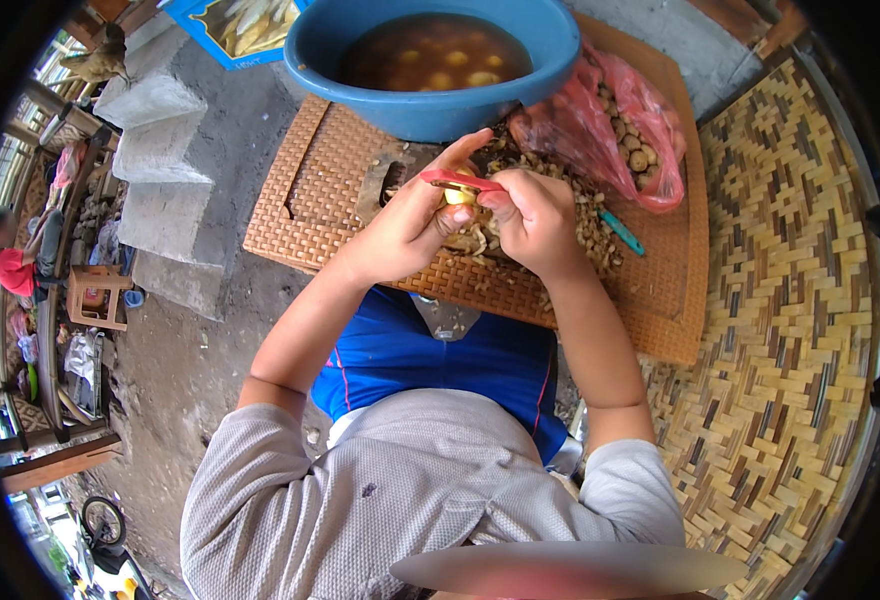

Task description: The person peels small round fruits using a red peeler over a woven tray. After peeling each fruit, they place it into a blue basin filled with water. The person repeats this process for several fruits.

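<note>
Gripping one red peeler (480,183) and one yellow piece (459,197), possibly potato, two hands (415,215) (540,215) nearly meet.

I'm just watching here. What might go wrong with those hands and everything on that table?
The red peeler in the right hand is right by the left hand, which holds the yellow piece, so a slip might nick a finger. The pink bag lies open near the table's right side; its round pieces could roll out.
</note>
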The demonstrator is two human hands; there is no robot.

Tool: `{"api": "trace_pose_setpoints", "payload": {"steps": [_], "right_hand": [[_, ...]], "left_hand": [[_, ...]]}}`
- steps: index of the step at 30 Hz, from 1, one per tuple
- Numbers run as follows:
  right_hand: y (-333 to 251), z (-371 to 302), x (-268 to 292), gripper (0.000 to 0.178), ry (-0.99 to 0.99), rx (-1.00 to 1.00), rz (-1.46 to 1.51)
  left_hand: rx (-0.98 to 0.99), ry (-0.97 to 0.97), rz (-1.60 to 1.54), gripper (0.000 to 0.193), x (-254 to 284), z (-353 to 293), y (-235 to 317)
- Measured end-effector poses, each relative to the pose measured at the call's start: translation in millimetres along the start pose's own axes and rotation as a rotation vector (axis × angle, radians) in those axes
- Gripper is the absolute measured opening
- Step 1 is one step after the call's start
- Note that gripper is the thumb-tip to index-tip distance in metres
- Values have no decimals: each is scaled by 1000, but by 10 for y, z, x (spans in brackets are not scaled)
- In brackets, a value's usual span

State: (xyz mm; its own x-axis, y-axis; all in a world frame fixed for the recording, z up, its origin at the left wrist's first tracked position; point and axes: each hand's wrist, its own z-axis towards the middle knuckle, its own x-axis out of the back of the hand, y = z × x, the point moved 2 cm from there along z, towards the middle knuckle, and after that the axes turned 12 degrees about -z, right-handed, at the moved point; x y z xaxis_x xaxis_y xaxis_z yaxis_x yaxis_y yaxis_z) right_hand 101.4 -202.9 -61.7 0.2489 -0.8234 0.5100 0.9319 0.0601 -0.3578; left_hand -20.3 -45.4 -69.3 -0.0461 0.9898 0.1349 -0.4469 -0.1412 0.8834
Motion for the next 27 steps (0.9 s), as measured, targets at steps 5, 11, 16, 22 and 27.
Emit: {"api": "trace_pose_setpoints", "payload": {"steps": [5, 11, 16, 22, 27], "right_hand": [[19, -8, -1, 11, 29, 31, -8], [130, -26, 86, 24, 251, -133, -15], [269, -50, 60, 30, 213, -343, 113], [368, -48, 1, 26, 131, -583, 145], [329, -9, -6, 20, 168, -439, 43]], "left_hand": [[-113, -42, 231, 68, -40, 2, 9], [42, 32, 125, 83, 9, -47, 12], [29, 58, 166, 91, 10, -76, 84], [-46, 60, 354, 93, 110, -17, 194], [-13, 63, 483, 74, 207, 93, 364]]}}
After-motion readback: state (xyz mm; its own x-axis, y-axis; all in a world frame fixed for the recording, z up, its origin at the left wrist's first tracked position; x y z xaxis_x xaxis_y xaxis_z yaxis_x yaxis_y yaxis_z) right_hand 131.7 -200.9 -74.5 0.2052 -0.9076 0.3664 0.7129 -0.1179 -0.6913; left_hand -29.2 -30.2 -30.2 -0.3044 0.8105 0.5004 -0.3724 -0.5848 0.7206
